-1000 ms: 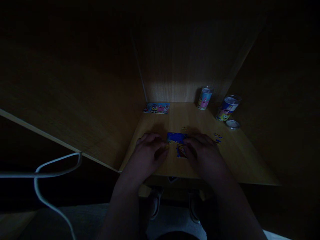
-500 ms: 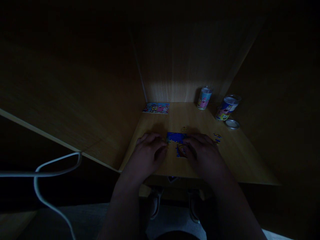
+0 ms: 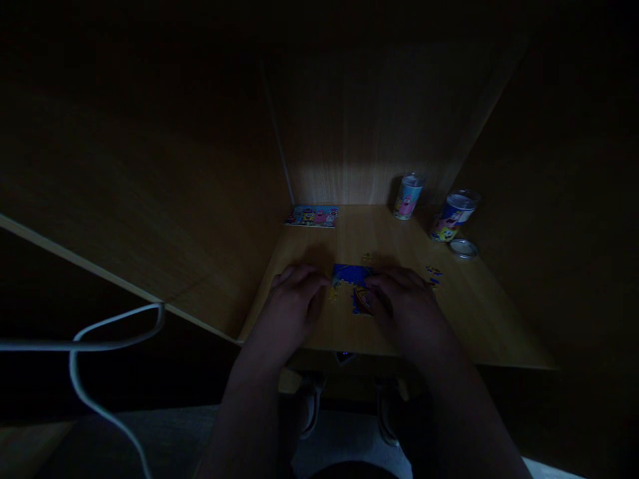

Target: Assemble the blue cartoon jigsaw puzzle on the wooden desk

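Observation:
A partly joined blue jigsaw puzzle (image 3: 352,274) lies on a small wooden desk (image 3: 479,313) in a dim booth. My left hand (image 3: 293,307) rests palm down just left of the puzzle, fingers curled, a small loose piece (image 3: 333,293) lying by its fingertips. My right hand (image 3: 407,303) lies over the puzzle's right part, fingers bent and pressing on the pieces there. Whether either hand pinches a piece is hidden by the dark.
A picture card (image 3: 313,215) lies at the back left. Two cartoon-printed tins (image 3: 408,196) (image 3: 453,215) stand at the back right, with a round lid (image 3: 464,248) beside them. Loose pieces (image 3: 432,275) lie right of my right hand. Wooden walls enclose the desk. A white cable (image 3: 84,359) loops at left.
My left hand has drawn slightly left, away from the puzzle, uncovering a small loose piece. My right hand has barely moved.

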Available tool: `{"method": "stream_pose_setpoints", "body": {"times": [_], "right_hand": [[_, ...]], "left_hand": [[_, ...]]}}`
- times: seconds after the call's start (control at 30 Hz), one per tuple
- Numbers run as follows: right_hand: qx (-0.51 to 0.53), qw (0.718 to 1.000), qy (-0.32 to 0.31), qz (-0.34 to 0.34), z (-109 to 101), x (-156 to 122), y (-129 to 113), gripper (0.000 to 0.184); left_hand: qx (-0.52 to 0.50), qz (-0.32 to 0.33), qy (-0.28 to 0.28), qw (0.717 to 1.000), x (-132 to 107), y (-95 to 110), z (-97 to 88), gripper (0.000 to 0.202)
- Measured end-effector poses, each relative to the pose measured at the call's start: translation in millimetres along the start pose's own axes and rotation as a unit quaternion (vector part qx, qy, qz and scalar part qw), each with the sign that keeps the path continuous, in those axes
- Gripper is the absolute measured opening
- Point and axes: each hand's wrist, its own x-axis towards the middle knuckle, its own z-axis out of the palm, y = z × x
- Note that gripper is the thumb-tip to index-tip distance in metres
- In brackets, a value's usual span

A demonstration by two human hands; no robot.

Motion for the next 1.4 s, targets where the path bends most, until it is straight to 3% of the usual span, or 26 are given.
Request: {"method": "stream_pose_setpoints", "body": {"times": [0.3,0.47,0.63,0.73,0.87,0.93,1.07,1.17,1.3,1.4], "right_hand": [[-0.002,1.000,-0.003,0.003,1.7,-0.3,2.6,0.017],[0.009,1.000,0.025,0.000,-3.8,-0.7,5.0,0.022],[-0.025,0.998,0.064,0.012,-23.4,-5.6,22.1,0.026],[-0.052,0.996,0.073,0.018,-29.3,-10.0,38.5,0.026],[-0.055,0.996,0.071,0.026,-24.5,-11.8,48.9,0.026],[-0.041,0.997,0.062,0.017,-21.9,-10.7,47.0,0.025],[-0.001,0.999,0.049,-0.007,-22.9,-8.1,39.5,0.022],[0.012,0.999,0.041,-0.010,-25.0,-7.3,37.2,0.021],[0.016,0.999,0.027,-0.003,-24.8,-6.8,37.3,0.023],[0.014,1.000,0.024,0.001,-23.9,-6.7,38.5,0.024]], "left_hand": [[0.020,0.012,-0.031,0.999,-1.6,-2.1,-0.6,0.045],[0.038,-0.041,0.011,0.998,-3.8,-3.1,-16.4,0.054],[0.078,-0.071,0.045,0.993,-8.3,-9.2,-25.4,0.035],[0.074,-0.068,0.036,0.994,-7.7,-10.9,-17.5,0.020],[0.069,-0.063,0.018,0.995,-5.6,-10.5,-7.7,0.015],[0.070,-0.066,0.015,0.995,-7.2,-12.4,-9.0,0.020],[0.095,-0.088,0.021,0.991,-17.0,-21.0,-20.8,0.054],[0.114,-0.111,0.029,0.987,-23.1,-24.5,-26.0,0.063],[0.133,-0.133,-0.019,0.982,-21.4,-22.0,-21.3,0.042],[0.124,-0.139,-0.021,0.982,-17.6,-20.4,-16.6,0.027]]}}
